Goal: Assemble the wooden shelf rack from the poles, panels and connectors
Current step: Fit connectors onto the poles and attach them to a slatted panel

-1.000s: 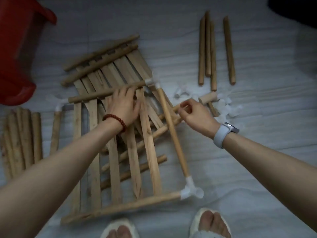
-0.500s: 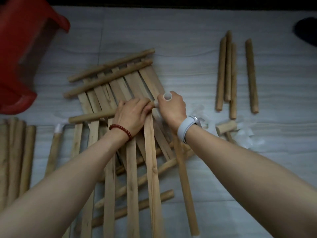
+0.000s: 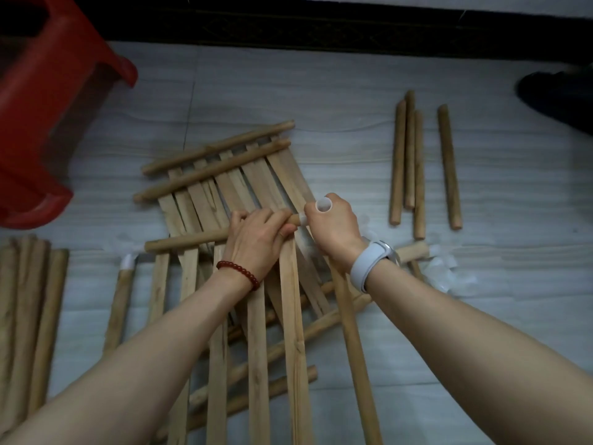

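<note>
My left hand grips the pole, long axis left-right across the slat panel on the floor. My right hand, fingers curled, holds the white connector at its right end.

A: From my remote monitor, top left: a red plastic stool, seen from above, one leg foot resting on the floor.

B: And the surface under it?

A: I read it as pale grey floor with faint wavy grain lines; a thin straight seam runs down from near the stool.

B: Along the top edge?

A: A dark band spans the frame's width; I cannot tell what it is. At far right, a black rounded object, partly cut off by the frame, sits on the floor; its nature is unclear.
</note>
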